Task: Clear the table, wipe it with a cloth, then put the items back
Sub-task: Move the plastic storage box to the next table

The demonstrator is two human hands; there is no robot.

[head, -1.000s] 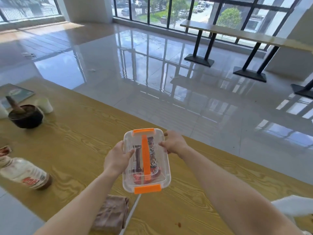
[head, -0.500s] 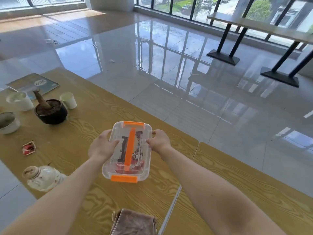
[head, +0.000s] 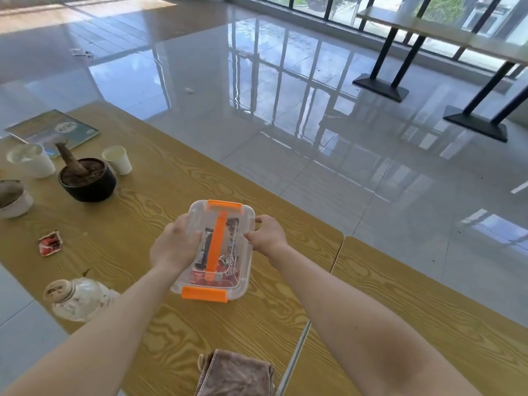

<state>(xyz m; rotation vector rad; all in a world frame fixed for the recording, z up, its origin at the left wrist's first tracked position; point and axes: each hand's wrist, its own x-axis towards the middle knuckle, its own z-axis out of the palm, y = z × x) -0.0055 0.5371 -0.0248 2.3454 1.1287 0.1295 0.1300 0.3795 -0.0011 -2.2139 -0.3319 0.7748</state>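
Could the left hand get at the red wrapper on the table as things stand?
Probably not at once: the left hand grips the clear box. Once freed, bare table lies between it and the red wrapper.

Clear box [head: 243, 224], orange clasps [head: 204, 293]

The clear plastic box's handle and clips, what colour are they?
Bright orange, on the clear plastic box held by both hands; seen in the head view.

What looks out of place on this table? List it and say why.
A clear bottle lies tipped on its side near the table's left edge. A torn red wrapper sits loose beside it. Both hands, left and right, hold the clear box, which looks intact.
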